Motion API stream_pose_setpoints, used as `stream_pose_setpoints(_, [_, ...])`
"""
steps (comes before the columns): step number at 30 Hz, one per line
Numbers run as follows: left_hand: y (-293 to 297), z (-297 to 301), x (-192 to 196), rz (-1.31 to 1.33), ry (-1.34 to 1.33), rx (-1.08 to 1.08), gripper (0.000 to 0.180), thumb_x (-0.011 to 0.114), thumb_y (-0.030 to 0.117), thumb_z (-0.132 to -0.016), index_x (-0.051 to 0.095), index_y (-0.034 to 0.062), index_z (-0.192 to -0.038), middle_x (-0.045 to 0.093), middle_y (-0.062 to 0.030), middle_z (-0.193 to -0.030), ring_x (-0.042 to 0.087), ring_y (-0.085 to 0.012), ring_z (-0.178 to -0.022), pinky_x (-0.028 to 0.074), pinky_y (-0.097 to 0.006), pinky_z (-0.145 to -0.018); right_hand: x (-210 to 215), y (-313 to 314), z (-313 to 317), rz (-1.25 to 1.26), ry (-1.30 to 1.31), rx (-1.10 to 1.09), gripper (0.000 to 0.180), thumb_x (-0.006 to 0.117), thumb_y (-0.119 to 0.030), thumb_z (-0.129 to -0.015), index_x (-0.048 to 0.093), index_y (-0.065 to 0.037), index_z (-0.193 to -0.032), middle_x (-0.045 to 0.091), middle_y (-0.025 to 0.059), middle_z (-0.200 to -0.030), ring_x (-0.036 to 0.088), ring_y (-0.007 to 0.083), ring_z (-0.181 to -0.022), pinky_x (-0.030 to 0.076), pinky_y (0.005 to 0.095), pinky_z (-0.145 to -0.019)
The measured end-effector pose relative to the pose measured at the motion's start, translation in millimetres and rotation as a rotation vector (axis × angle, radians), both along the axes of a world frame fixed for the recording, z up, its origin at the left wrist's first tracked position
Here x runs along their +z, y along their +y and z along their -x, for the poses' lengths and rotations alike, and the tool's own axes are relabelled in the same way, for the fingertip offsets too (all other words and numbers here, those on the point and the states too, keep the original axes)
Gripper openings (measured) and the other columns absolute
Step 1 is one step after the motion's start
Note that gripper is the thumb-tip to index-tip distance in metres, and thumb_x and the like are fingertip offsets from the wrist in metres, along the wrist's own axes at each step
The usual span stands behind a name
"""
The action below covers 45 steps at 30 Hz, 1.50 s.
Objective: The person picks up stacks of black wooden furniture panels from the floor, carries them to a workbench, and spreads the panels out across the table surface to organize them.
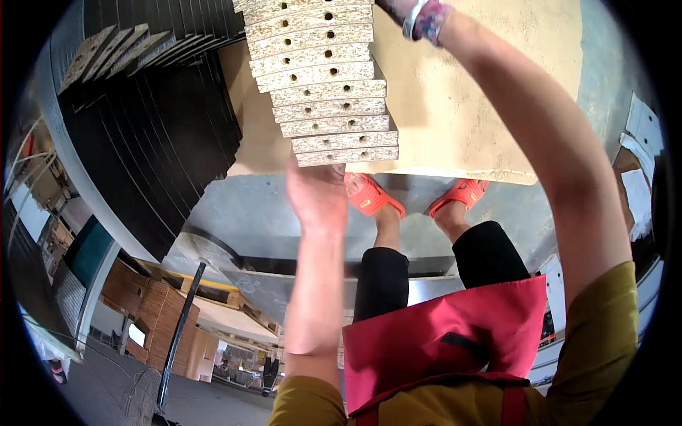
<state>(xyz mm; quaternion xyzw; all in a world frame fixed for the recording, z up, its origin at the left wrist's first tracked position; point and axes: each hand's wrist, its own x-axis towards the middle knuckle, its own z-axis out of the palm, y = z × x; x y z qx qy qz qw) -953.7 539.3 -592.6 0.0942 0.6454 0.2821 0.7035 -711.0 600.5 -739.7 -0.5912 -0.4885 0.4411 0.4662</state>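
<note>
A stack of chipboard panels fills the upper middle, its pale speckled edges toward me. Each edge that shows has round drilled holes, and the layers are stepped unevenly. At the near end, my left hand grips the lowest panels from beneath; most of its fingers are hidden behind them. My right hand reaches to the far right side of the stack, with a band and a patterned cuff at the wrist. The top of the picture cuts it off, so its fingers do not show.
Beneath the stack lies a large tan board. More dark-faced panels stand in rows at the left, beside a curved grey metal edge. My feet in orange sandals are near the board's front edge. A black pole rises lower left.
</note>
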Motion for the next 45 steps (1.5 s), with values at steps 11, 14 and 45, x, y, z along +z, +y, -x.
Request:
stream_pose_setpoints(11, [16.0,33.5,-83.1,-0.877,0.555,-1.195,0.039,0.06,0.023,-0.086,0.054,0.0021,-0.119,0.056,-0.0142,-0.121,0.053,-0.0271,-0.11,0.042,-0.038,-0.093,7.6,-16.2,21.7,-0.092,0.111,-0.356,0.049,0.031,-0.033,-0.099,0.04,0.0,-0.134,0.045,0.0147,-0.136,0.041,0.0229,-0.127,0.029,0.0311,-0.109])
stream_pose_setpoints(14, [30.3,58.4,-115.5,-0.906,0.248,-1.152,0.047,0.063,0.017,-0.087,0.046,0.0016,-0.128,0.052,-0.0113,-0.125,0.049,-0.0199,-0.113,0.041,-0.033,-0.096,-17.7,-24.3,24.5,-0.158,-0.632,-0.301,0.045,0.027,-0.024,-0.099,0.038,-0.001,-0.137,0.045,0.0161,-0.135,0.04,0.0247,-0.128,0.028,0.0323,-0.109])
stream_pose_setpoints(45, [-10.1,2.5,-72.5,-0.151,-0.574,-0.684,0.059,0.059,0.016,-0.089,0.03,0.0054,-0.139,0.039,-0.0133,-0.139,0.044,-0.0231,-0.124,0.042,-0.039,-0.101,51.3,-89.0,16.4,0.089,0.819,-0.379,0.057,0.041,-0.044,-0.095,0.043,-0.001,-0.132,0.047,0.0149,-0.133,0.045,0.0207,-0.12,0.035,0.0321,-0.103])
